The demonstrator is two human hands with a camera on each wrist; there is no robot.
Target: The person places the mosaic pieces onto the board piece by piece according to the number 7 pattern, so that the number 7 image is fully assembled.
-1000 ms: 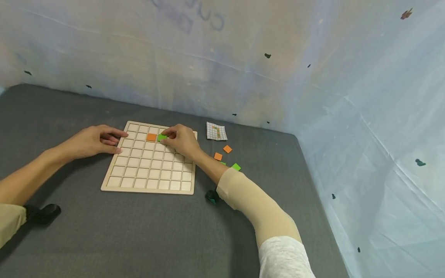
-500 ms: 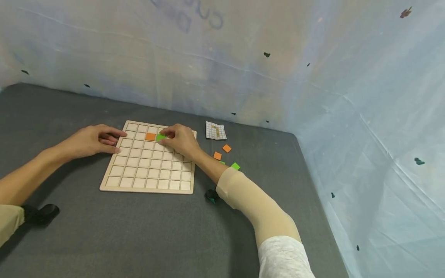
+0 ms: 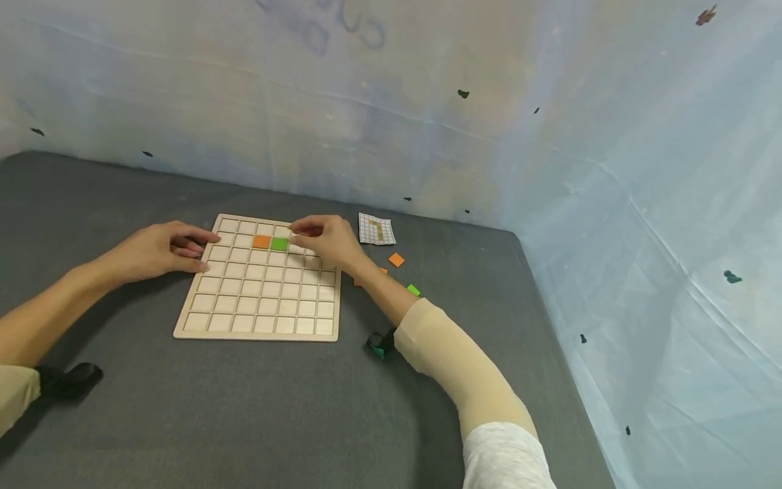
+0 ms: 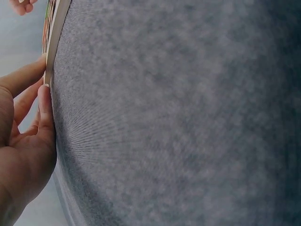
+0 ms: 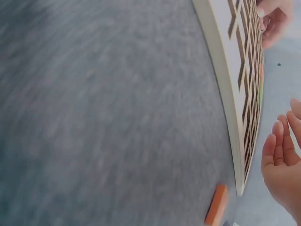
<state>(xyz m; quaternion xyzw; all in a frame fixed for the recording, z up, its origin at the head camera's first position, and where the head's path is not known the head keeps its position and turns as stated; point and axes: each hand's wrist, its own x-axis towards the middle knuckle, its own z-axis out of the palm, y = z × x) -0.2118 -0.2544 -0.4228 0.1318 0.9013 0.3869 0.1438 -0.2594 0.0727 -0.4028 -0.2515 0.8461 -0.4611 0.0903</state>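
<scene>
A pale wooden grid board point(image 3: 256, 337) lies on the dark table. Side by side in its upper cells are an orange square tile point(image 3: 261, 242) and a green square tile point(image 3: 280, 244). My left hand point(image 3: 160, 248) rests at the board's left edge, index fingertip and thumb touching it well apart. In the left wrist view, the left hand's fingers point(image 4: 44, 106) meet the board's side. My right hand point(image 3: 332, 241) hovers over the board's upper right, just right of the green tile. Nothing shows between its fingers, which look loosely extended in the right wrist view.
Right of the board lie loose orange tiles point(image 3: 396, 260) and a green tile point(image 3: 413, 290), some partly hidden by my right forearm. Behind them sits a small printed grid card point(image 3: 377, 229). A pale sheet point(image 3: 427, 136) hangs along the table's back and right.
My right hand has let go of the green tile and moved up and right, leaving it flat in the cell beside the orange one. My left hand stays at the board's edge.
</scene>
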